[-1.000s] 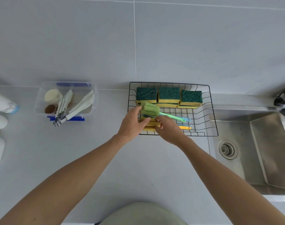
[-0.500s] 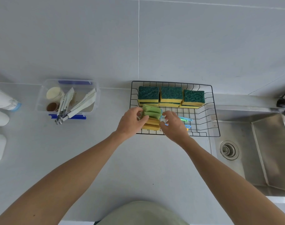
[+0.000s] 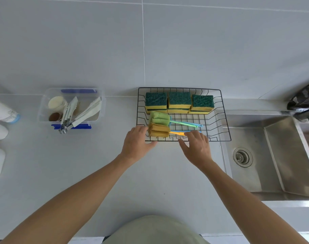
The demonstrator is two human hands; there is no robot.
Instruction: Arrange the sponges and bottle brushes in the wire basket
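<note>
Counter (image 3: 79,173): both hands (left hand (image 3: 137,140), right hand (image 3: 197,147)) spread at wire basket (image 3: 226,127).

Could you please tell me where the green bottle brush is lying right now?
In the head view, the green bottle brush lies in the wire basket, left of centre, between the row of sponges behind and the yellow bottle brush in front.

Both forearms are bare from the lower edge of the view up to the wrists, with no sleeve showing. The left hand (image 3: 137,142) and right hand (image 3: 197,148) carry no glove, ring or watch. A pale grey-green garment (image 3: 154,229) covers the torso.
</note>
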